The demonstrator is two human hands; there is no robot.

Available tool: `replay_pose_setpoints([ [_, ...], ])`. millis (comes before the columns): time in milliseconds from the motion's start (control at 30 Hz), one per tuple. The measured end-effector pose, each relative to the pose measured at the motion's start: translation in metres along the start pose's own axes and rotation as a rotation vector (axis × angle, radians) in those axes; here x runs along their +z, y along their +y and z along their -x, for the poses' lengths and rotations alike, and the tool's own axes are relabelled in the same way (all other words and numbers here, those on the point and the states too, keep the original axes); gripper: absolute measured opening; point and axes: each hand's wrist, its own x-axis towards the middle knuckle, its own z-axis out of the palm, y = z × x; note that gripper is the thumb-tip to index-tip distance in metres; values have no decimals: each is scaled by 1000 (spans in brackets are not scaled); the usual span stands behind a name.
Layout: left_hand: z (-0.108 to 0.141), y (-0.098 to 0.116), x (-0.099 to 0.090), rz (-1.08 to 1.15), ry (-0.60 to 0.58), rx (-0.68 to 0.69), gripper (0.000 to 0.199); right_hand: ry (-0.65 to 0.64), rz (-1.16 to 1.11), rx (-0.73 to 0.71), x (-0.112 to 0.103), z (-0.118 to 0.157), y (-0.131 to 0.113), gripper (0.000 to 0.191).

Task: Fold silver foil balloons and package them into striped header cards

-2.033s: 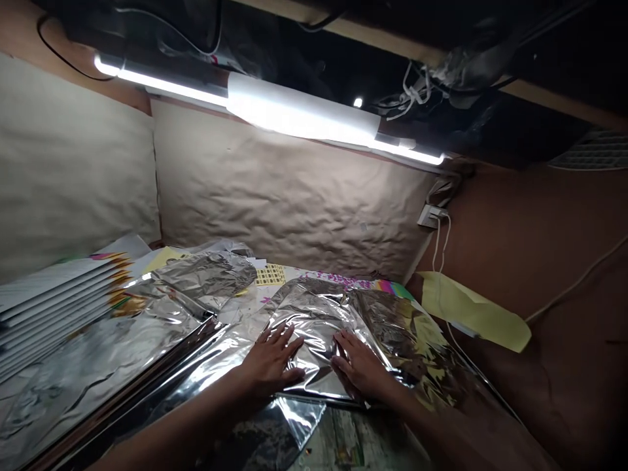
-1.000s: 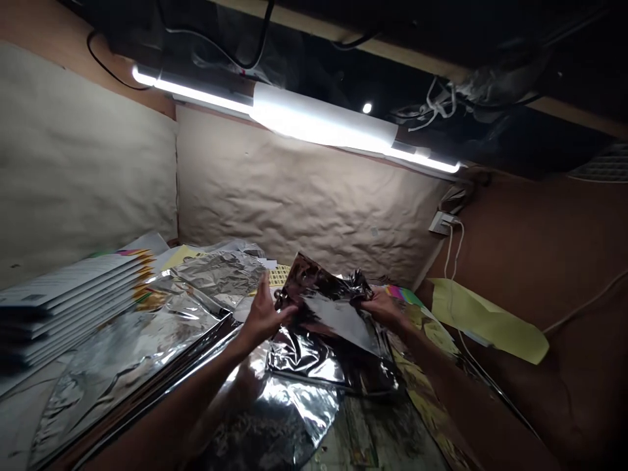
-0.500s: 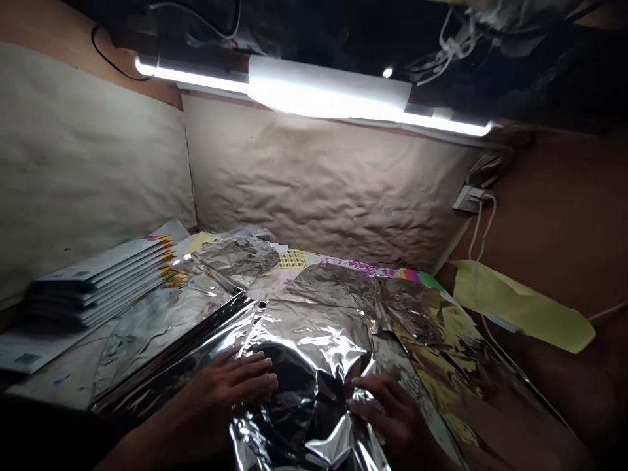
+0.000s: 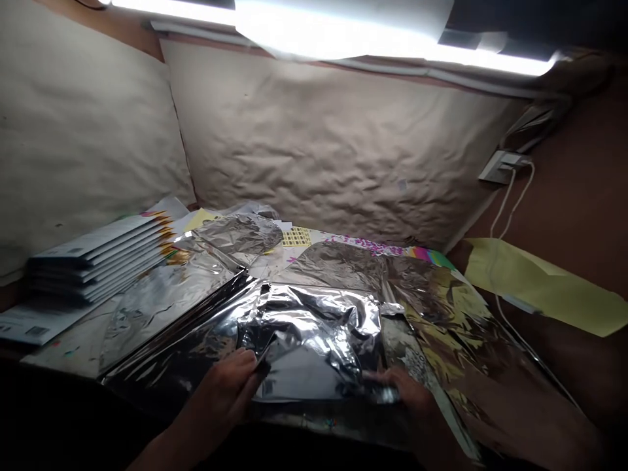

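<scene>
A shiny silver foil sheet (image 4: 304, 327) lies at the front middle of the table, creased and reflecting the lamp. Its left side is pinched by my left hand (image 4: 233, 379), with the thumb and fingers together at the edge. My right hand (image 4: 405, 386) has its fingers closed on the lower right part of the same foil; they are slightly blurred. To the left, beneath my left hand's side, spreads a wider stack of dark silver foil (image 4: 196, 347).
Folded booklets (image 4: 112, 252) are stacked at the left. Clear film and a yellow sticker sheet (image 4: 296, 237) lie behind the foil. More foil (image 4: 490, 366) covers the right side. A tube lamp (image 4: 343, 29) hangs above, and cables run from a wall socket (image 4: 503, 167).
Both hands have gone from resting on the foil to gripping its sides, and its front edge has moved away from me. The camera view has tilted downward.
</scene>
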Motion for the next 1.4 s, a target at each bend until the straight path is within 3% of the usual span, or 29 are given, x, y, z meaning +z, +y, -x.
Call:
replay_pose_setpoints([
  [67,-4,-4,7,-129,109,-105,26,8,5,194,5,-6,1,36],
  [133,-7,-8,15,-293,176,-148,44,37,46,267,10,-14,0,54],
  [267,-6,-9,24,-450,185,-56,52,126,103,48,12,-14,-7,54],
  [400,3,-5,21,-369,74,77,32,146,170,-114,2,14,-17,52],
  [500,7,-3,16,-326,-17,121,25,158,365,-303,-7,30,-22,58],
  [567,5,-2,11,-344,-20,147,24,75,493,-428,-10,28,-23,68],
  [633,0,-3,5,-374,0,173,21,-83,534,-446,-11,21,-22,71],
  [733,-6,0,-9,-336,-93,195,23,-217,463,-384,-8,11,-19,63],
  [833,-6,7,-22,-200,-302,153,27,-183,356,-402,-7,10,-17,52],
  [900,-6,12,-29,-116,-373,111,24,-150,320,-444,-8,10,-16,51],
  [1033,-17,16,-35,-43,-425,3,21,-146,347,-470,-13,2,-20,55],
  [1133,-24,12,-35,-7,-457,-25,22,-163,373,-537,-13,-3,-21,45],
  [1300,-27,7,-33,-78,-357,78,27,-179,312,-596,-16,-10,-22,31],
  [1400,-39,5,-37,-46,-413,130,23,-338,140,-492,-31,-34,-25,28],
])
